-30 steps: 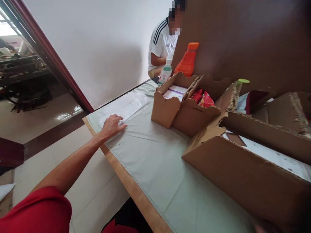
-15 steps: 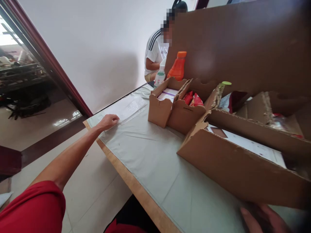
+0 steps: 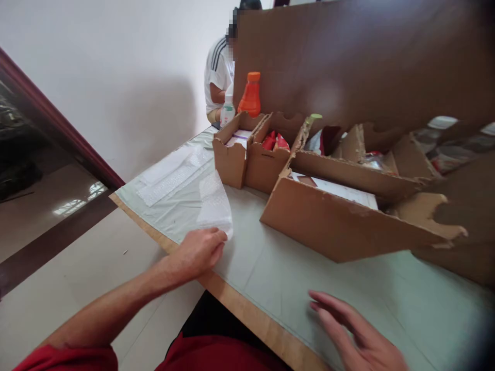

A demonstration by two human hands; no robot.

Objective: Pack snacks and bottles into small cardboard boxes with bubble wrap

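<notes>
My left hand, its fingers pinched, holds the near end of a strip of bubble wrap over the table's front part. The strip trails away from me and curves up on its right side. More bubble wrap lies flat on the cloth at the far left. My right hand is low at the right, thumb and fingers apart, with nothing in it, above the cloth. A long cardboard box with a white box inside stands beyond it.
Behind are cardboard compartments with red packets. An orange bottle and a clear bottle stand at the back. A person in a white shirt sits beyond. The table's wooden edge runs diagonally near me.
My left hand has come nearer and to the right, drawing a bubble wrap strip with it. My right hand has come further into view, fingers apart. The view has shifted rightward.
</notes>
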